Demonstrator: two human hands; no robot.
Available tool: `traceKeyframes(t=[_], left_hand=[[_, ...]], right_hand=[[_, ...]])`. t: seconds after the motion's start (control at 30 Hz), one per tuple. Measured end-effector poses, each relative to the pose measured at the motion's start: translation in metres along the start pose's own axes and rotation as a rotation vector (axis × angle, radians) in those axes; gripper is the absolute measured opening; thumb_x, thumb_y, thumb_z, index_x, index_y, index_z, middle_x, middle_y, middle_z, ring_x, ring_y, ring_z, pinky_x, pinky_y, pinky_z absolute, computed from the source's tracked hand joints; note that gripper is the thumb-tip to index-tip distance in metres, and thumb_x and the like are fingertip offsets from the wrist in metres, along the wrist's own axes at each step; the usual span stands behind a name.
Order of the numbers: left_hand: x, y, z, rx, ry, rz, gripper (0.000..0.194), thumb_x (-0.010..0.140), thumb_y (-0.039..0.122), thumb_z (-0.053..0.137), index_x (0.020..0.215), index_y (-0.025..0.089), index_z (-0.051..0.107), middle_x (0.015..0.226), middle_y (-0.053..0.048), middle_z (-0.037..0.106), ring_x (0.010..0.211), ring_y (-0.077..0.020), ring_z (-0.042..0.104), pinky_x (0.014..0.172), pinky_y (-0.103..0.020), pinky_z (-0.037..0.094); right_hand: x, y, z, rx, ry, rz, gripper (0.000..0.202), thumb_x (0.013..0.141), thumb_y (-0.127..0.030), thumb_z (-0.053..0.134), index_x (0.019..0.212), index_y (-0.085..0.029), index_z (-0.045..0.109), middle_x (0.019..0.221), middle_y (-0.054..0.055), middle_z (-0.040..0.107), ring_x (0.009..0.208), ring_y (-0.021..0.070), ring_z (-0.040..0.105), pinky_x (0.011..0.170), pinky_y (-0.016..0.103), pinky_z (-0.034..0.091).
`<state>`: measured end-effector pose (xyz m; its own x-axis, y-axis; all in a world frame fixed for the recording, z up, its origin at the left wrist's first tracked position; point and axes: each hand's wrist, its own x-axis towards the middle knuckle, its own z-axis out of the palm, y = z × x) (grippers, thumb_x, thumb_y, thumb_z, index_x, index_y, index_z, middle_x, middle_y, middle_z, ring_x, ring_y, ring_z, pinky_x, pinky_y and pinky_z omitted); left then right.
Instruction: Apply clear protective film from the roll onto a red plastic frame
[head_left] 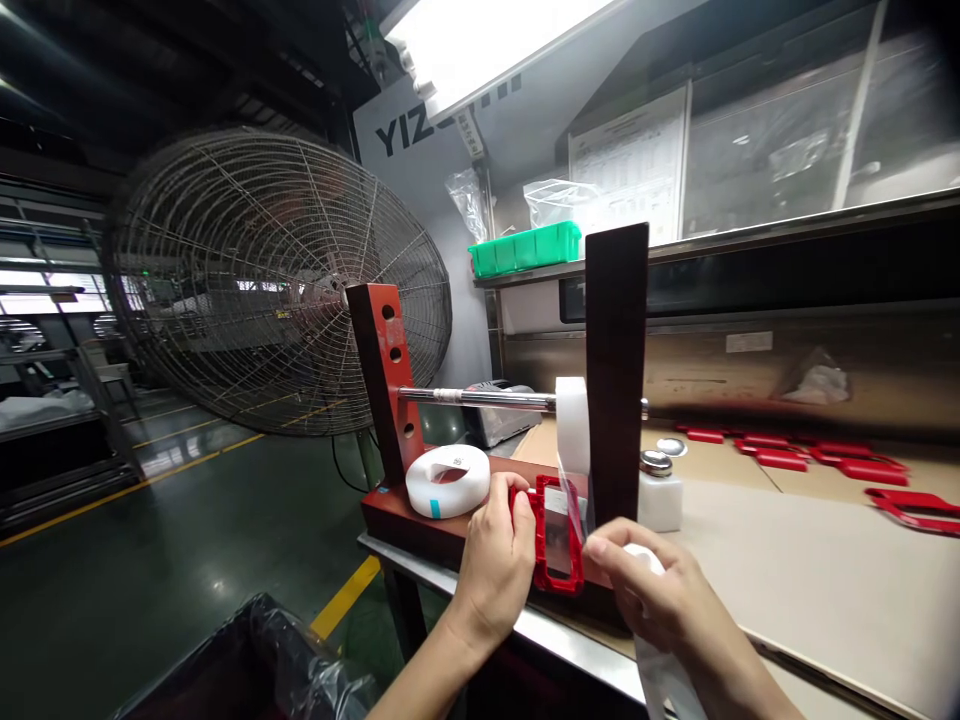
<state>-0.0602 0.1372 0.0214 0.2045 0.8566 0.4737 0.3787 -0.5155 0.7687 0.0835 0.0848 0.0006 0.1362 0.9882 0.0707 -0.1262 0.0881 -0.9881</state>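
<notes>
With right hand, pinching clear film below white roll. With left hand, clamping red frame by left side, upright beside film. Best to brace frame squarely, tension film evenly, avoid creases.

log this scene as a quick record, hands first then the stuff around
left hand: holding red frame
right hand: pinching clear film below the upright roll
upright roll: on metal rod
second roll: lying flat on the stand's base
bench: white bottle, several red parts
shelf: green bin
beyond stand: large fan
</notes>
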Motion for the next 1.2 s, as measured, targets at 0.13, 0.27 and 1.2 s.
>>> traceKeyframes(t=[0.13, 0.27, 1.2], left_hand=[[-0.002, 0.002, 0.007, -0.047, 0.012, -0.003, 0.023, 0.097, 0.04, 0.032, 0.09, 0.022, 0.046, 0.071, 0.002, 0.054, 0.068, -0.0183, 0.054, 0.069, -0.032, 0.039], [-0.005, 0.003, 0.009, -0.091, -0.003, -0.007, 0.03, 0.094, 0.051, 0.04, 0.092, 0.022, 0.047, 0.068, 0.003, 0.055, 0.064, -0.017, 0.054, 0.066, -0.031, 0.041], [-0.008, 0.012, 0.008, -0.101, 0.016, -0.054, 0.027, 0.081, 0.04, 0.062, 0.092, 0.022, 0.045, 0.073, 0.002, 0.061, 0.064, -0.0167, 0.059, 0.065, -0.031, 0.048]], right_hand=[[-0.016, 0.018, 0.001, -0.038, -0.019, 0.027, 0.048, 0.068, -0.062, 0.069, 0.067, -0.016, 0.055, 0.046, -0.009, 0.024, 0.044, 0.0048, 0.016, 0.047, 0.025, 0.006], [-0.023, 0.026, 0.0, -0.09, -0.011, 0.01, 0.049, 0.065, -0.062, 0.07, 0.063, -0.014, 0.056, 0.053, -0.006, 0.031, 0.052, 0.0072, 0.022, 0.052, 0.026, 0.011], [-0.026, 0.021, -0.008, -0.257, -0.044, 0.031, 0.05, 0.071, -0.065, 0.06, 0.062, -0.017, 0.051, 0.056, -0.005, 0.032, 0.054, 0.0092, 0.022, 0.054, 0.027, 0.014]])
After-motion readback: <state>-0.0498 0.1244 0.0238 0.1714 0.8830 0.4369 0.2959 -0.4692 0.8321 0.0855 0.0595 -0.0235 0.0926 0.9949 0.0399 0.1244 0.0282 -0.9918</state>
